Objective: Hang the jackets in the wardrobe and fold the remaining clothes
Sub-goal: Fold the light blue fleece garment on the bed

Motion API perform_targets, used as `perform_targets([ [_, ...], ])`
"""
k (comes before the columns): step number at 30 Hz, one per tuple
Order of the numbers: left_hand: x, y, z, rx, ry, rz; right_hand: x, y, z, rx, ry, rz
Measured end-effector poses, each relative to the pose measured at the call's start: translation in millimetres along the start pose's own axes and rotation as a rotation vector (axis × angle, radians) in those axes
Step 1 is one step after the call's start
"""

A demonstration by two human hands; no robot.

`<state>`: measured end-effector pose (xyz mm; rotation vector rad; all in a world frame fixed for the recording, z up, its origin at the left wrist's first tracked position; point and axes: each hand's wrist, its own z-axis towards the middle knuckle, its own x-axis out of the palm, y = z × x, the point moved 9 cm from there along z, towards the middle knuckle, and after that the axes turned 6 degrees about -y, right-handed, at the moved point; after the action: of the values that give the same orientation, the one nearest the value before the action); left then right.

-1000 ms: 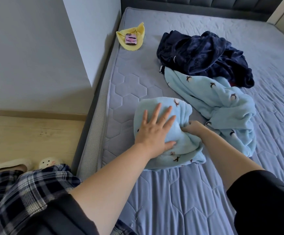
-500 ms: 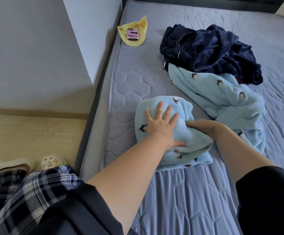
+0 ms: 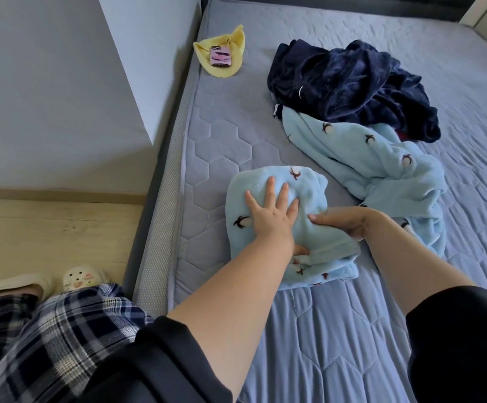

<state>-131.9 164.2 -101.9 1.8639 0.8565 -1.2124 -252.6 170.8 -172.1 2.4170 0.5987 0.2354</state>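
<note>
A folded light blue fleece garment (image 3: 309, 187) with small dark bird prints lies near the mattress's left edge. My left hand (image 3: 271, 216) presses flat on top of it, fingers spread. My right hand (image 3: 349, 223) holds the bundle's right side, thumb on top and fingers hidden beneath the fold. Just right of it lies a second, crumpled light blue fleece piece (image 3: 367, 158) with the same print. Behind that sits a heap of navy fleece clothing (image 3: 346, 80).
The grey quilted mattress (image 3: 221, 126) fills the view. A yellow cloth (image 3: 236, 42) with a pink phone (image 3: 221, 56) on it lies at the far left edge. A white cabinet (image 3: 62, 97) stands left of the bed, above wooden floor (image 3: 47, 228) and my slippers (image 3: 82, 276).
My left hand slid slightly left and toward me over the folded garment. My right hand came out from the fold and now has its thumb on top.
</note>
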Motion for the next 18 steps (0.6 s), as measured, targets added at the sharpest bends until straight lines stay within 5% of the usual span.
perform_targets([
  [7,4,4,-6,-0.008,-0.02,-0.015,-29,-4,2,0.01,-0.487,-0.094],
  [18,8,90,-38,-0.114,-0.154,-0.535,24,68,-13,-0.085,-0.651,-0.035],
])
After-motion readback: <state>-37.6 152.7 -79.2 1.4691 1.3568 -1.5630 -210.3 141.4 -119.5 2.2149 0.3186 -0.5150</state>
